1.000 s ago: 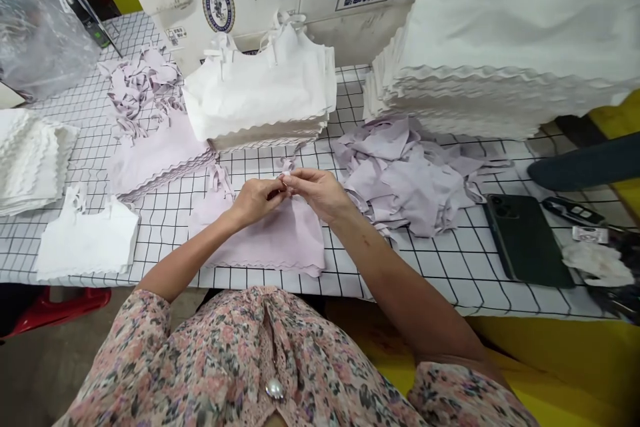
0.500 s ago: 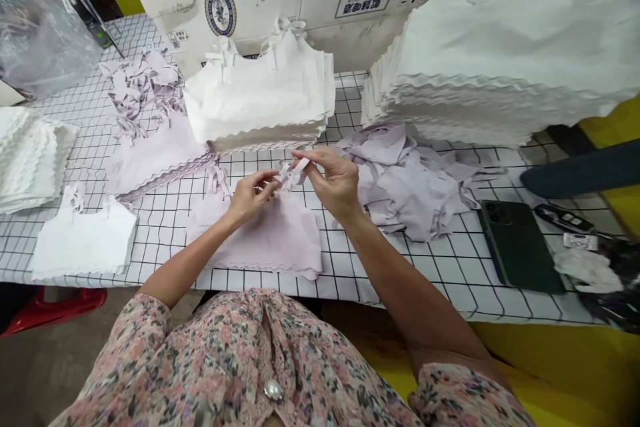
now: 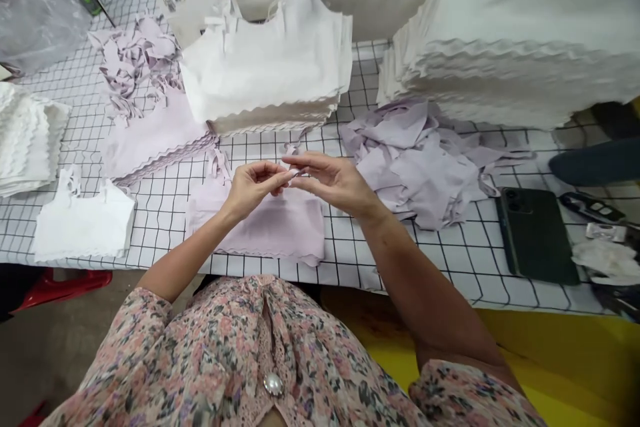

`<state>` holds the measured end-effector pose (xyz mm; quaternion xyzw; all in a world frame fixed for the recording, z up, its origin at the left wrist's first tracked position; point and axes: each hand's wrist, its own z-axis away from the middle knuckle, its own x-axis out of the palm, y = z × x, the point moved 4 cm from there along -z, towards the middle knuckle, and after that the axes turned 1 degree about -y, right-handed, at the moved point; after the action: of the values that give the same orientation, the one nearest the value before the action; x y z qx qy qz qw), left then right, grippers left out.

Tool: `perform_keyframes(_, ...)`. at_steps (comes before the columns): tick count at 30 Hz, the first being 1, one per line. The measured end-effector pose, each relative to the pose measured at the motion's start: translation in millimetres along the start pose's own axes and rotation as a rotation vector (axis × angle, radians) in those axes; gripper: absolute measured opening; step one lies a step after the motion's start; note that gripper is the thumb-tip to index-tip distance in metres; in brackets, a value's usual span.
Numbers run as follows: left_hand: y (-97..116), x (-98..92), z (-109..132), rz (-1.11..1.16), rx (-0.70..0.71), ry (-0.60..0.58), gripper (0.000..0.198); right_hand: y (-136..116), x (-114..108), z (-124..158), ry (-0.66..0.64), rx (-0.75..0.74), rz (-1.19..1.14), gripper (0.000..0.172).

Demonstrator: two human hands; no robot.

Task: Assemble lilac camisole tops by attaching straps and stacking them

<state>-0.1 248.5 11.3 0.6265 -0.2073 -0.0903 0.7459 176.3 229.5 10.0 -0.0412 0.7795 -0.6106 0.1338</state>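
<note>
Above camisole (image 3: 255, 230), left hand (image 3: 253, 190), right hand (image 3: 335, 180) at strap (image 3: 290, 150).

Hands (image 3: 253, 190) (image 3: 335, 180) closer together again

The left hand (image 3: 253, 190) and right hand (image 3: 335, 180) cover the upper edge of the lilac camisole (image 3: 260, 230), and whatever their fingertips pinch is too small to tell. The stack of white camisoles (image 3: 525, 33) runs off the top and right edges, and the contents of the plastic bag (image 3: 35, 7) blur behind its film.
</note>
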Motion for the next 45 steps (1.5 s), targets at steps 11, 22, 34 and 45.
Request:
perform_keyframes(11,-24.4,1.4,21.1,-0.668,0.299,-0.012,0.012,-0.9,2.4,23.4,0.274,0.017,0.214,0.011)
perform_keyframes(22,-49.8,-4.8,29.7,-1.094,0.123,-0.065,0.014,30.7,2.2,23.3,-0.161,-0.014,0.52,0.013)
perform_keyframes(34,-56.3,-6.7,28.9,-1.018,0.178,-0.092,0.013,38.3,1.7,22.5,-0.306,-0.071,0.466,0.013)
perform_keyframes(45,-54.8,-6.1,29.5,-1.002,0.205,-0.097,0.013,37.8,4.0,18.8,-0.352,-0.103,0.476,0.012)
